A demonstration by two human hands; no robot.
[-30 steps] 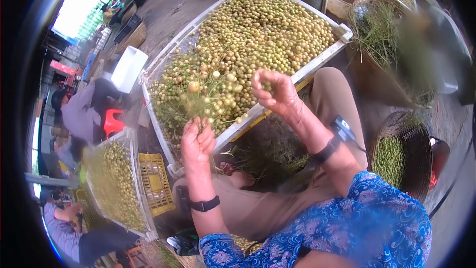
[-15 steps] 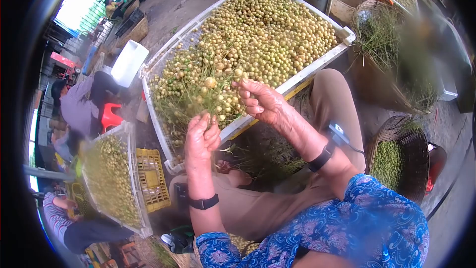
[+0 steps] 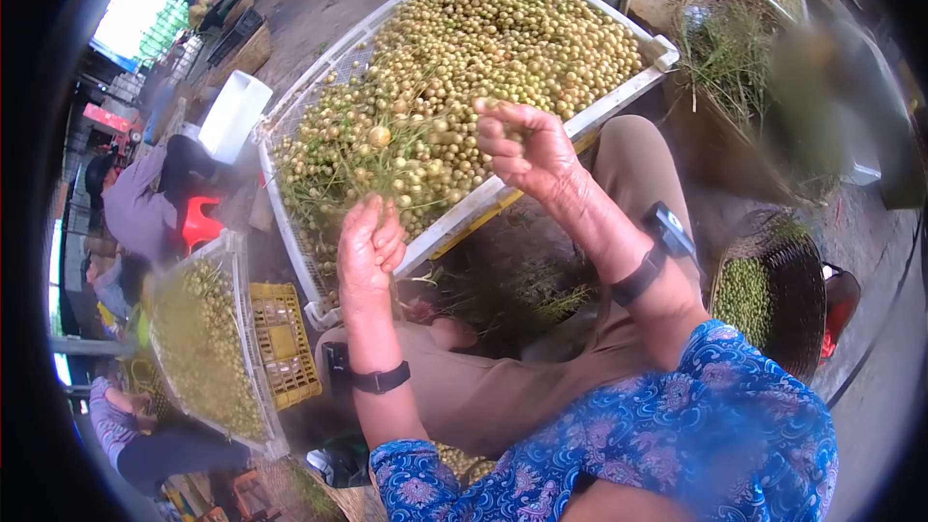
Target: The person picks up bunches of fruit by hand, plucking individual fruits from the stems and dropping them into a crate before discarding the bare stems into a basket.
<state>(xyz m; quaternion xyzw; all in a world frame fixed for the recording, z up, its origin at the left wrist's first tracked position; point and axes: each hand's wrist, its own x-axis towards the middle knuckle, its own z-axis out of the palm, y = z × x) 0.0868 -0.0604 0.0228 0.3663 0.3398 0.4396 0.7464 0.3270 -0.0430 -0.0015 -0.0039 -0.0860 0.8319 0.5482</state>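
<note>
A white-framed mesh tray [image 3: 435, 244] full of small round yellow-green fruits [image 3: 503, 29] lies in front of me. At its near left side, my left hand [image 3: 370, 249] is closed in a pinch on thin green stems [image 3: 385, 172] that rise among the fruits, with a larger yellowish fruit [image 3: 379, 136] close above them. My right hand [image 3: 530, 147] hovers over the tray's near edge, fingers curled and thumb against the forefinger. A little greenish colour shows inside its curl, but what it holds is mostly hidden.
Left stand another fruit tray [image 3: 208, 348], a yellow crate [image 3: 285, 343], a white box [image 3: 234, 116] and a red stool [image 3: 200, 222]. Right are a basket of green stalks [image 3: 725, 58] and a dark basket with small green fruits [image 3: 746, 304]. Two people sit at the left.
My right hand has moved away from my left, a little up and to the right, widening the gap between them. My left hand stays at the stems; the whole view has shifted slightly.
</note>
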